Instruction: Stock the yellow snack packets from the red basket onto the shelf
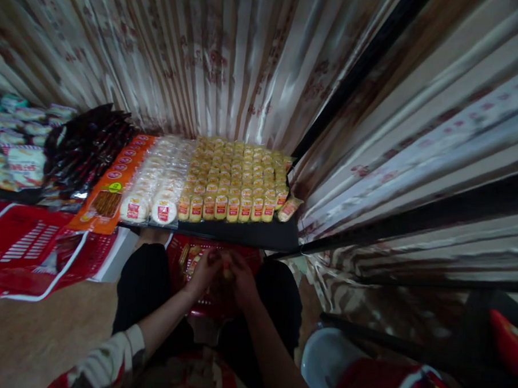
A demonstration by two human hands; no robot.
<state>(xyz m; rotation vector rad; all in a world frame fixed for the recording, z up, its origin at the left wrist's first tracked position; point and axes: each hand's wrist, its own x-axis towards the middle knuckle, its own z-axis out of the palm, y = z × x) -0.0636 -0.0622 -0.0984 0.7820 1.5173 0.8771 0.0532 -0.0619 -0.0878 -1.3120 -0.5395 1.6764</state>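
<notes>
Above a red plastic basket [255,258] between the person's knees, my left hand [208,267] and my right hand [242,278] come together. Their fingers are closed around a small yellowish packet [227,270], mostly covered and too dim to read. Several wrapped snacks [193,263] lie in the basket beside my left hand. On the dark shelf [257,235] just beyond stand rows of yellow wrapped snacks [233,207] with red labels. One more yellow packet [290,209] leans at the right end of these rows.
Left of the yellow rows are round white wrapped crackers [135,207], an orange packet [108,193], dark packets [87,146] and pale packets [25,164]. A red bag [29,247] hangs at left. A pale bucket [327,357] stands lower right. Patterned curtains [230,61] hang behind.
</notes>
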